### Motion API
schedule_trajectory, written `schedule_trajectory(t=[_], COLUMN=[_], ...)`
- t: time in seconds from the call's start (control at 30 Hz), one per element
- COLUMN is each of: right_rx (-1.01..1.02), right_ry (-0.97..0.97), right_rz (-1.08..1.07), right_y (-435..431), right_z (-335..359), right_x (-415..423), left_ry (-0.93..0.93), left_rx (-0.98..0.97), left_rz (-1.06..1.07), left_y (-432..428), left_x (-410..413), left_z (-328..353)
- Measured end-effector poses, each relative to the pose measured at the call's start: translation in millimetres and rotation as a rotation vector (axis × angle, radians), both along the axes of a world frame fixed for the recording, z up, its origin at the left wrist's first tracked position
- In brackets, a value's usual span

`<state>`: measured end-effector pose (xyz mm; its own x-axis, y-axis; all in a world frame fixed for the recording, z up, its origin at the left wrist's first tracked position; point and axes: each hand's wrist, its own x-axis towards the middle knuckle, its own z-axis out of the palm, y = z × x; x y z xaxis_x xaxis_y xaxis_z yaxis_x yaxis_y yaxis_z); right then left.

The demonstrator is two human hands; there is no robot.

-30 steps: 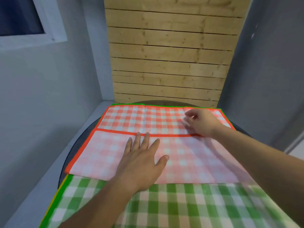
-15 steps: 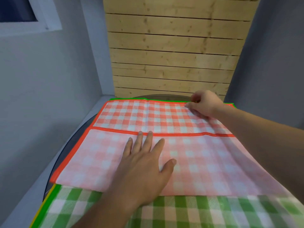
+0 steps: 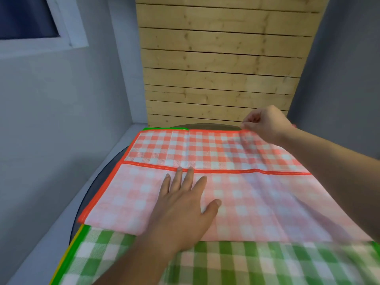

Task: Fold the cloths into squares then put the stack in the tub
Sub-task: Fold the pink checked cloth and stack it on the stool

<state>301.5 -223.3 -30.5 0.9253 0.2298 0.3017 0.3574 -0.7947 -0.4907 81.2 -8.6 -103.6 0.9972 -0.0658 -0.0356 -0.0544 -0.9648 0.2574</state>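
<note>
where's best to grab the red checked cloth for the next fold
Pinch the red checked cloth at its far hem, near the far right corner, coming from above: that edge lies free, where the right hand pinches it, while the left hand presses the near flap flat.

Plain room (window (image 3: pixel 26 17), plank wall (image 3: pixel 224 68))

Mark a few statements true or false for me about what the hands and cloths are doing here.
1. The left hand lies flat on the red checked cloth. True.
2. The right hand rests flat with its fingers spread. False: it pinches the red cloth's far edge.
3. A green checked cloth lies under the red one. True.
4. The red cloth is folded into a small square. False: only its near part is folded over, with its pale underside facing up.
</note>
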Motion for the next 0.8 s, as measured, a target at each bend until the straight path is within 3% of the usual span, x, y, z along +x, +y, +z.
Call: schedule_trajectory(t=[0.33, 0.5, 0.8], right_rx=[-0.046, -0.150, 0.083], right_ry=[0.269, 0.137, 0.112], right_rz=[-0.024, -0.069, -0.098], right_y=[7.3, 10.5, 9.6], right_z=[-25.5, -38.2, -33.2], right_x=[-3.6, 11.3, 18.6], left_ry=[-0.031, -0.050, -0.068], left_rx=[-0.035, -0.008, 0.017], left_rz=[0.004, 0.015, 0.011], left_y=[-0.2, -0.3, -0.1], left_x=[-3.0, 0.7, 1.8], left_z=[3.8, 0.6, -3.1])
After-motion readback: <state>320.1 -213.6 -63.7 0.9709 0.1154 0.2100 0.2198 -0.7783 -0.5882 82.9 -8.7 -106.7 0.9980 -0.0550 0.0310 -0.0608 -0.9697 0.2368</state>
